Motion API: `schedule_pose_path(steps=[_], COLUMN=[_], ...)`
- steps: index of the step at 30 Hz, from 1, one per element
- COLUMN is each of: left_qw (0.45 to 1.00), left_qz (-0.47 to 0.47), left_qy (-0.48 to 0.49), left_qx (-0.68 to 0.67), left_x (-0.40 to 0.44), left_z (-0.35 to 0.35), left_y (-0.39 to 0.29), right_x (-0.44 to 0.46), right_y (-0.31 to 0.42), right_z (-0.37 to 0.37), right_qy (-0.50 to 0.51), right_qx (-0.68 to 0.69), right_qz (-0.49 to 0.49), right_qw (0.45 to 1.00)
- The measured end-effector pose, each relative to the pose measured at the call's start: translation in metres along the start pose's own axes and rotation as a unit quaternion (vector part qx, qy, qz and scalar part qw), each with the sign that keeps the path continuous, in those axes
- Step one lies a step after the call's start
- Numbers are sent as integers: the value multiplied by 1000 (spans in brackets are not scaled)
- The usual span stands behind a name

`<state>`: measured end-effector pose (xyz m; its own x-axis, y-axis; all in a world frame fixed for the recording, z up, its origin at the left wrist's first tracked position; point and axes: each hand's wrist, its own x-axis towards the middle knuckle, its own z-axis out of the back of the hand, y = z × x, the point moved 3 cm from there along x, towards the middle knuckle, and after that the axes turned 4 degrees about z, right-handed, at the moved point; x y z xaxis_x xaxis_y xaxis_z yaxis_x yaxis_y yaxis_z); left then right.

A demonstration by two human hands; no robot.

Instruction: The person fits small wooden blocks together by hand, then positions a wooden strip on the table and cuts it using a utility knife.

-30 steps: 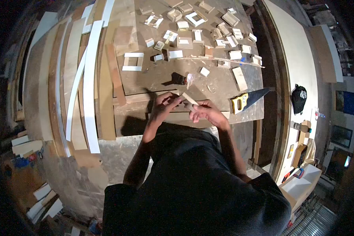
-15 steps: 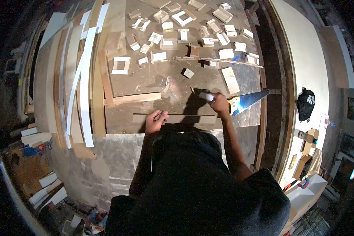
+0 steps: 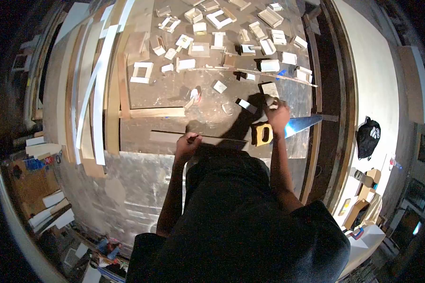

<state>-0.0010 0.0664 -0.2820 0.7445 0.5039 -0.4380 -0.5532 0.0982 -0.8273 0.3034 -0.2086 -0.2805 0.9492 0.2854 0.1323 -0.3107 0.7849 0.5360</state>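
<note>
My left hand (image 3: 188, 145) is closed with its fingertips together, beside a long thin wooden strip (image 3: 231, 142) at the near edge of the bench. Anything small inside those fingers is hidden. My right hand (image 3: 278, 115) has its fingers curled around the near end of a short pale wooden board (image 3: 269, 88), which casts a dark shadow on its left. Below that hand lies a handsaw (image 3: 262, 134) with a yellow handle and bluish blade. A small white piece (image 3: 246, 105) rests to the left of the right hand.
Many small wooden box and frame pieces (image 3: 199, 49) cover the far side of the bench. Long boards (image 3: 100, 94) are stacked along the left, and a wooden slat (image 3: 158, 112) points inward from them. A black bag (image 3: 369, 137) lies on the pale surface at right.
My right hand has let go of the small white piece, moved right and away from me, and closed on the short board. My left hand stays near the strip. The view has shifted slightly.
</note>
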Motion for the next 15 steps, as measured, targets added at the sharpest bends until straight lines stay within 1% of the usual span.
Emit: schedule_pose_path(steps=[1, 2, 3, 4, 5, 6, 7, 8, 9, 10, 11, 12, 14, 15], left_qw=[999, 997, 997, 986, 962, 925, 927, 929, 929, 937, 944, 943, 941, 940], left_qz=[33, 67, 67, -57, -118, -177, -163, -149, -150, -160, -169, -169, -138, -139], left_qy=[1, 3, 4, -31, -44, -69, -70, -68, -66, -65, -65, -64, -57, -55], left_qx=[-13, -27, -28, 154, 243, 330, 330, 331, 332, 305, 277, 279, 305, 306], left_x=[-1, -3, -6, -12, -15, -19, -14, -11, -11, -13, -14, -13, -8, -6], left_z=[-3, -8, -14, -17, -22, -27, -34, -38, -36, -31, -27, -25, -20, -17], left_y=[2, 4, 2, -9, -11, -10, 13, 26, 23, 19, 16, 18, 23, 29], right_x=[7, 10, 12, 15, 18, 22, 25, 26, 26, 26, 27, 27, 27, 27], right_y=[-17, -21, -27, -31, -32, -33, -37, -42, -45, -49, -58, -65, -69, -70], right_z=[-1, 3, 5, 7, 5, 2, 0, -1, -1, -3, -8, -13, -14, -13], right_qy=[-13, 12, 38, 38, 62, 86, 84, 68, 51, 50, 73, 95, 94, 91], right_qx=[-50, -64, -78, -78, -76, -73, -72, -58, -45, -45, 41, 127, 148, 166], right_qz=[27, 32, 36, 36, 68, 99, 100, 124, 148, 145, 38, -69, -62, -54], right_qw=[998, 997, 996, 996, 993, 989, 989, 988, 987, 987, 996, 985, 983, 980])
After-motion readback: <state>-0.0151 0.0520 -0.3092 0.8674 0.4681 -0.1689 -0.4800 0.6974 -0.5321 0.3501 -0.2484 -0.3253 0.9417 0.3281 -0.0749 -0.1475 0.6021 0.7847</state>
